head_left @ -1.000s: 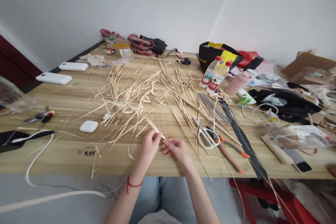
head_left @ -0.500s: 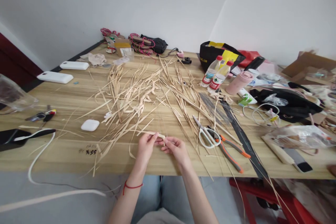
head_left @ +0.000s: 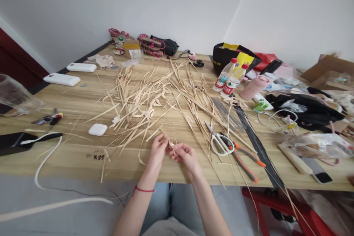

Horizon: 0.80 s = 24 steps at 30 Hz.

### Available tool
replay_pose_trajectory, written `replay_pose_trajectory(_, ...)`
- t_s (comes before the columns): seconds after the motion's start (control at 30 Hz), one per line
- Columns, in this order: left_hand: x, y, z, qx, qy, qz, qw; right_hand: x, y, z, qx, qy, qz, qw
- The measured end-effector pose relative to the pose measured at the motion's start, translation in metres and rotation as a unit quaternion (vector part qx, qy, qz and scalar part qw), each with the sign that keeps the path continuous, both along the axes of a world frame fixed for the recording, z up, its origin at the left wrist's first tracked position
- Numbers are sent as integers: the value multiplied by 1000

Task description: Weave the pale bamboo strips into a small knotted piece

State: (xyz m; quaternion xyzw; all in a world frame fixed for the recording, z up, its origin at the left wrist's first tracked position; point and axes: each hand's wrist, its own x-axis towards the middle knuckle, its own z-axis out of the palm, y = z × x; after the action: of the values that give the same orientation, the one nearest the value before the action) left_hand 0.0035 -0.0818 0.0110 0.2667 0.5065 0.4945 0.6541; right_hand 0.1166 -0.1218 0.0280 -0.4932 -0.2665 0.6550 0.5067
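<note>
- Nearest, the person's legs in pale blue trousers (head_left: pixel 158 210), with both bare forearms reaching over the near edge of a wood-grain table (head_left: pixel 74 166); a red cord (head_left: pixel 144 190) circles the left wrist.
- Just above the table's near part, the hands almost meet. The right hand (head_left: pixel 186 156) pinches a small pale strip (head_left: pixel 172 144) between thumb and fingers; the left hand (head_left: pixel 157 152), fingers curled, seems to grip the same strip from the other side (the piece is too small to tell how it is folded).
- The step in hand looks like fine fingerwork, bending or wrapping the strip. The next move, as I judge it, calls for one hand to pin the work while the other draws the end snug, gently enough not to split it.
- To the right of the hands, white-handled scissors (head_left: pixel 222 145) lie against orange-and-grey pliers (head_left: pixel 245 163), both untouched.
- To the left, well apart from the hands, a white case (head_left: pixel 97 129).
- Beyond the hands, a loose spread of straw (head_left: pixel 190 97), with a knobbly woven piece (head_left: pixel 155 104) lying among it.
- Farther right, two red-capped bottles (head_left: pixel 231 84), a pink cup (head_left: pixel 254 87) and a black-and-yellow bag (head_left: pixel 221 60).
- Farthest, a plain pale wall (head_left: pixel 155 3).
</note>
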Motion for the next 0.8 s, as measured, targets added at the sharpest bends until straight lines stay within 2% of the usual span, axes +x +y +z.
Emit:
replay_pose_trajectory(0.17,7,1,4,-1,19,-35,999,-2,-2,2,8,14,14,1000)
replay_pose_trajectory(0.3,4,-3,3,40,56,-54,996,-1,-1,1,12,-9,6,1000)
replay_pose_trajectory(0.5,-5,-4,7,36,-20,-84,996,1,3,2,14,-39,-5,999)
replay_pose_trajectory(0.67,-6,0,11,54,10,-106,993,0,3,1,11,-44,25,999)
replay_pose_trajectory(0.8,-6,1,9,35,-41,-99,994,-1,8,-5,-20,-18,9,1000)
